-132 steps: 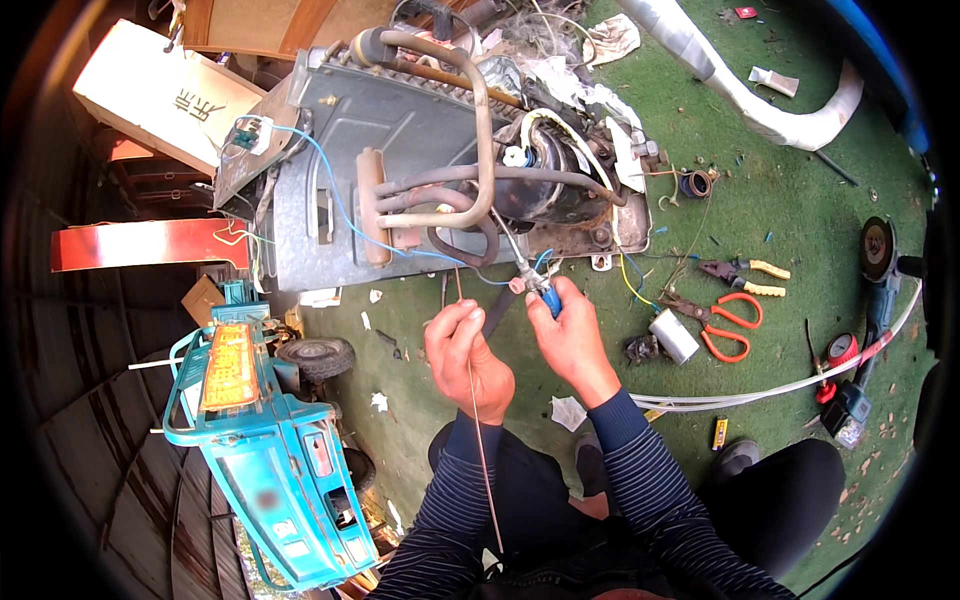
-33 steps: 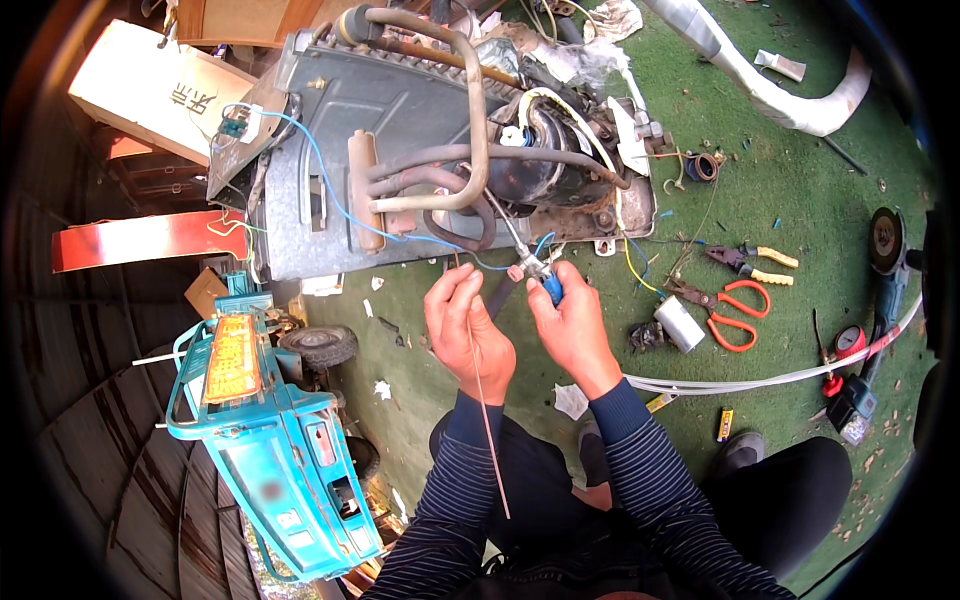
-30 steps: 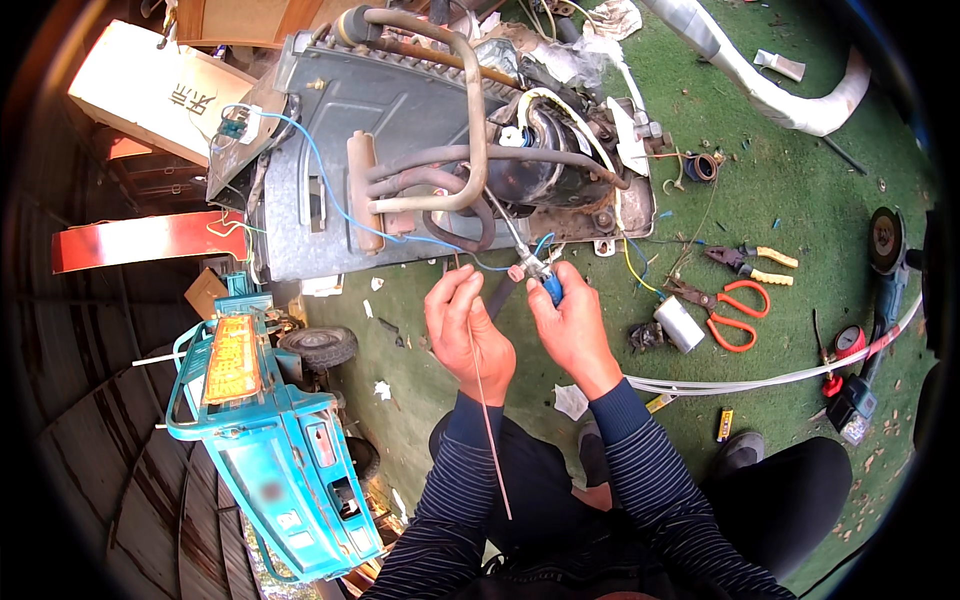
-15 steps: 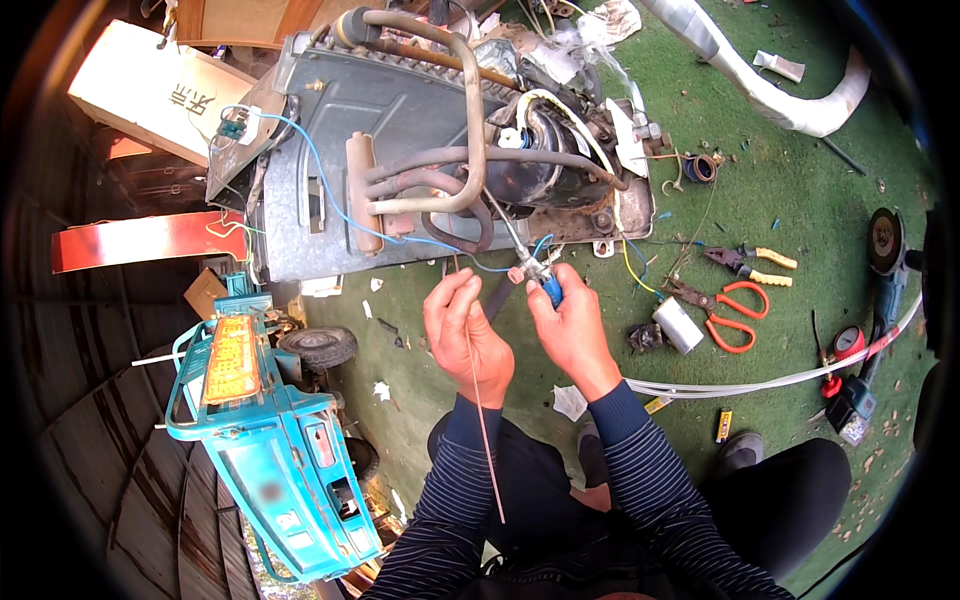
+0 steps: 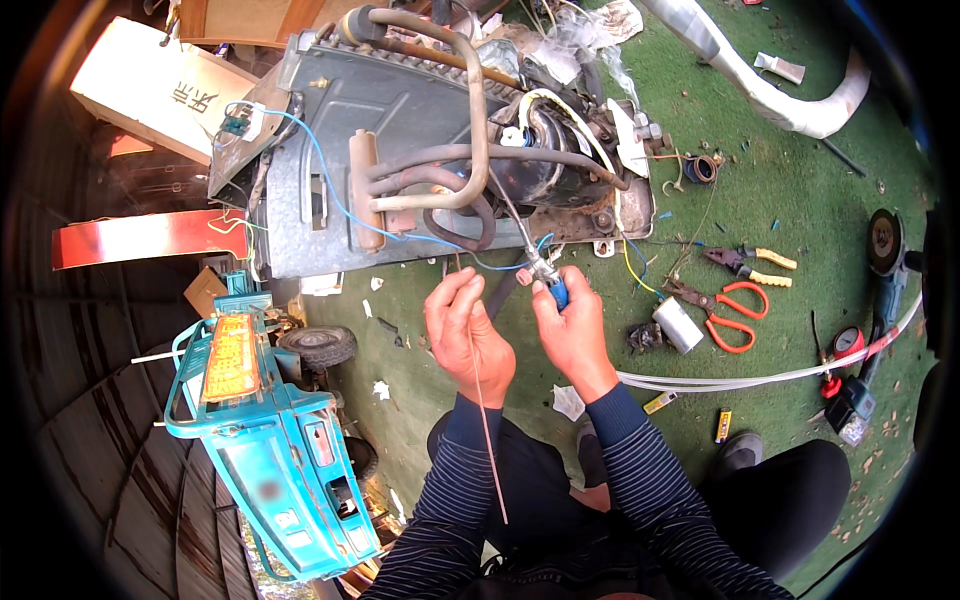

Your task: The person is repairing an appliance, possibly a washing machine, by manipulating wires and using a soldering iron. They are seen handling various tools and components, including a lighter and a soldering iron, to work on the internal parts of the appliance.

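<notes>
My left hand (image 5: 465, 340) pinches a thin copper-coloured rod (image 5: 492, 460), which runs down past my wrist and up toward the bent pipes (image 5: 475, 120). My right hand (image 5: 572, 330) is closed around a blue-handled torch (image 5: 560, 292); its silver nozzle (image 5: 522, 225) reaches up toward the pipe loops beside a black compressor (image 5: 545, 180). The compressor sits on a dirty metal base with a grey sheet panel (image 5: 295, 240). A light blue wire (image 5: 340, 190) crosses the panel and dips near the torch. Whether a flame burns at the nozzle I cannot make out.
Green mat (image 5: 800, 200) carries pliers (image 5: 750, 268), orange-handled snips (image 5: 732, 318), a silver cylinder (image 5: 675, 325), an angle grinder (image 5: 882, 280), a red gauge (image 5: 848, 342) and white hoses. Left are a turquoise cart (image 5: 270, 460), cardboard box (image 5: 140, 80) and red panel (image 5: 140, 240). A white wrapped pipe (image 5: 810, 115) lies top right.
In the last second the torch and my right hand have shifted slightly down and right. My left hand keeps its grip on the rod, almost unmoved.
</notes>
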